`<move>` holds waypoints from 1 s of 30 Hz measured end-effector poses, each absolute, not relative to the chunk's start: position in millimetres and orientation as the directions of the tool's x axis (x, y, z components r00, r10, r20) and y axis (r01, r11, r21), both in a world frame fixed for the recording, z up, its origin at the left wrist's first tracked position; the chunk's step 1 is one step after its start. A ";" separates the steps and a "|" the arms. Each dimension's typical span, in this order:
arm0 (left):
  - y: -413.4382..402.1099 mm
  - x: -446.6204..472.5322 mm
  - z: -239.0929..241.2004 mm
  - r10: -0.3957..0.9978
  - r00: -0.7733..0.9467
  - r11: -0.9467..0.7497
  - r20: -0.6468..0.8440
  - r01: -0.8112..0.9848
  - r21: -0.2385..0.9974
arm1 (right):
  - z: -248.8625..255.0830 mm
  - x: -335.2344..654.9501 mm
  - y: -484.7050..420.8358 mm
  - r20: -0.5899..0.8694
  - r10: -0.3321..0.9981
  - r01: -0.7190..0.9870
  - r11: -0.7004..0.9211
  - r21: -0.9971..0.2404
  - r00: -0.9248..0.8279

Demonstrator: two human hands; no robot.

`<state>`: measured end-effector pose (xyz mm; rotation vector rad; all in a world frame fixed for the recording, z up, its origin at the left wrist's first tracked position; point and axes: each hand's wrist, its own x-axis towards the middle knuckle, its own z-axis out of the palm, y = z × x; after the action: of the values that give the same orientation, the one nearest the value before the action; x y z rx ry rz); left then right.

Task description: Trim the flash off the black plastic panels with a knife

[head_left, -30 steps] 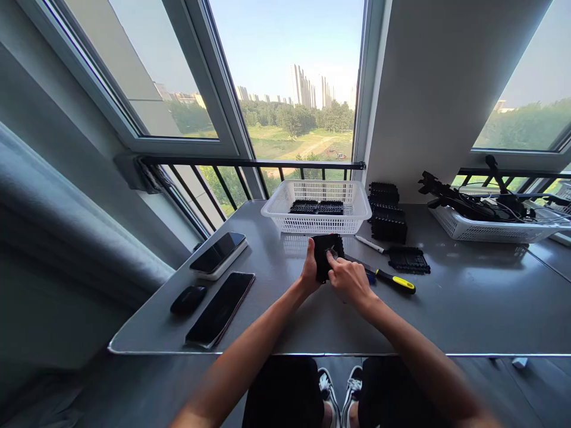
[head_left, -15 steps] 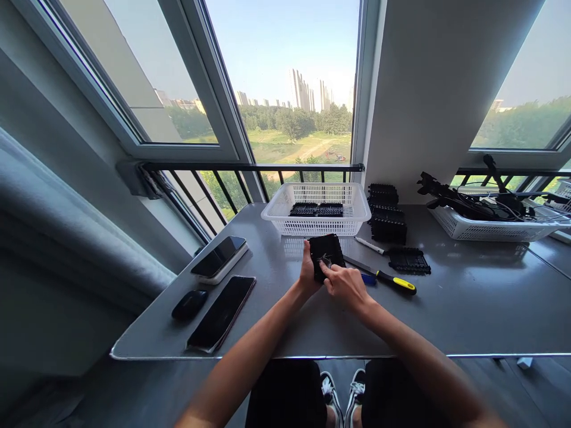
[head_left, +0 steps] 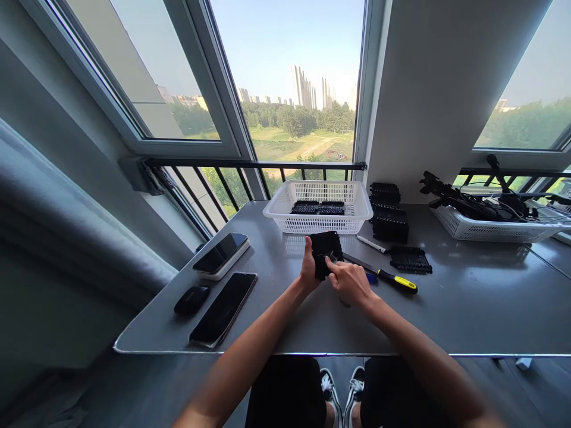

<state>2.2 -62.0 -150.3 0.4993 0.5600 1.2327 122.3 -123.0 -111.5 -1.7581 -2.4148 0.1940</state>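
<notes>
My left hand (head_left: 309,267) grips a black ridged plastic panel (head_left: 325,245) by its left edge, thumb up along the side, holding it tilted above the table. My right hand (head_left: 350,282) is closed, its index finger pressed towards the panel's face. A small shiny bit shows at that fingertip; what the fingers hold is mostly hidden. Just right of the hand lie a file with a yellow and black handle (head_left: 398,282) and a blue object (head_left: 372,277), partly covered. Behind them are a white pen (head_left: 371,244) and another black panel (head_left: 410,260) lying flat.
Beyond my hands stands a white plastic basket (head_left: 317,224) with black panels inside. Stacked black panels (head_left: 389,223) are beside it. A second basket (head_left: 491,230) at right holds cables and black parts. Phones (head_left: 224,309) and a black case (head_left: 191,301) lie at left.
My right fingertip has shifted slightly to the right across the panel's face. The left hand keeps its hold, and the whole view has moved a little.
</notes>
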 end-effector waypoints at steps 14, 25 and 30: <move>-56.3 -8.0 -145.4 0.977 0.204 0.199 -0.070 -0.726 0.658 | -115.8 119.1 -128.6 0.054 0.933 0.913 0.358 -0.196 -0.354; -62.7 0.8 -148.9 0.955 0.283 0.267 -0.087 -0.698 0.665 | -129.1 134.4 -111.2 0.307 0.943 0.770 0.291 -0.568 -0.130; -67.8 6.4 -154.7 0.913 0.371 0.382 -0.167 -0.639 0.668 | -134.1 133.2 -107.3 0.452 0.885 0.677 0.401 -0.617 -0.113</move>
<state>6.4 -67.8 -154.7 0.5537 0.5754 1.0626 133.2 -107.3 -134.1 -1.3440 -1.8570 0.3276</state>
